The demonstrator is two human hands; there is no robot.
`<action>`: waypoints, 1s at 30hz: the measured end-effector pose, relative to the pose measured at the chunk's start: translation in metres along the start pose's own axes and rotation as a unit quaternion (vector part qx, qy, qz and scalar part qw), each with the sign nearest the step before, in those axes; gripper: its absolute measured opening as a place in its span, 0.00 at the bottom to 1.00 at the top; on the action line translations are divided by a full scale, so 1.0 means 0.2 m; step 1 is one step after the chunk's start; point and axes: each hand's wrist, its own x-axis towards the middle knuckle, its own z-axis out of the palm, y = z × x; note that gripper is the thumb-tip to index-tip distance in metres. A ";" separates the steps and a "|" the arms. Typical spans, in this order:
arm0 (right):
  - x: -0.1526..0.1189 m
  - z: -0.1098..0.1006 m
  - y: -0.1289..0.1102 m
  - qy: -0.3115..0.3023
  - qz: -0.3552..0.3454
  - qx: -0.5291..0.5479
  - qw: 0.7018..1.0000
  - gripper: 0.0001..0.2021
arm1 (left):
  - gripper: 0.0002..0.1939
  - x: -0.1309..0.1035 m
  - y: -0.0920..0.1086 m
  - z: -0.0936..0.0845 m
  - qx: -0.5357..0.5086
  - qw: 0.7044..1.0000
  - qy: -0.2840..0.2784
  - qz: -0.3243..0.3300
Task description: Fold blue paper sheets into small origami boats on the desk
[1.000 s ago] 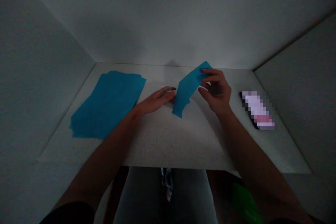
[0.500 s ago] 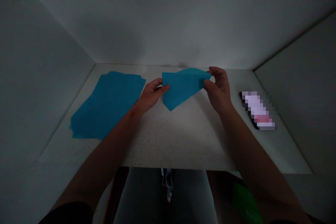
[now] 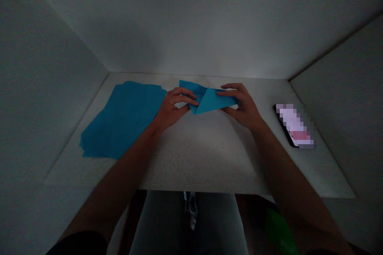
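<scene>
while the sheet (image 3: 209,99) lies folded into a triangle on the table (image 3: 197,155), just right of the stack (image 3: 122,117), both hands pin it down. the left hand (image 3: 172,107) pinches the sheet's left corner between thumb and fingers; the right hand (image 3: 242,103) lies with its fingers spread flat over the sheet's right part, pressing rather than gripping. to crease well, it seems best to hold the left corner fixed, check that the edges meet, then run the right fingertips along the fold from the middle outward, pressing firmly so the paper does not slip on the smooth top. the table is pale and speckled, walled by plain panels behind and at both sides, and the light is dim. a phone (image 3: 295,125) lies well right of the sheet, clear of both hands.
</scene>
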 end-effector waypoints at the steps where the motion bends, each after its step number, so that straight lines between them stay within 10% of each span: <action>1: -0.01 -0.01 0.02 -0.029 -0.007 -0.039 0.999 0.22 | 0.05 0.00 0.01 -0.01 0.033 0.999 -0.023 -0.005; 10: -0.06 -0.03 0.12 -0.239 0.024 -0.127 0.962 0.21 | 0.14 -0.04 0.02 -0.01 0.114 0.959 -0.242 -0.089; 13: -0.04 -0.02 0.10 -0.229 0.030 -0.106 0.967 0.21 | 0.19 -0.04 0.00 0.00 0.160 0.965 -0.177 -0.108; 18: -0.02 0.01 0.06 -0.204 0.020 -0.047 0.978 0.29 | 0.55 -0.04 -0.07 0.01 0.228 0.963 -0.058 -0.135; 25: -0.02 0.03 0.10 -0.214 -0.003 -0.024 0.977 0.17 | 0.13 -0.05 -0.09 0.00 0.185 0.966 -0.142 -0.113; 30: -0.04 0.02 0.16 -0.181 0.053 -0.092 0.978 0.23 | 0.11 -0.06 -0.09 0.01 0.190 0.965 -0.129 -0.125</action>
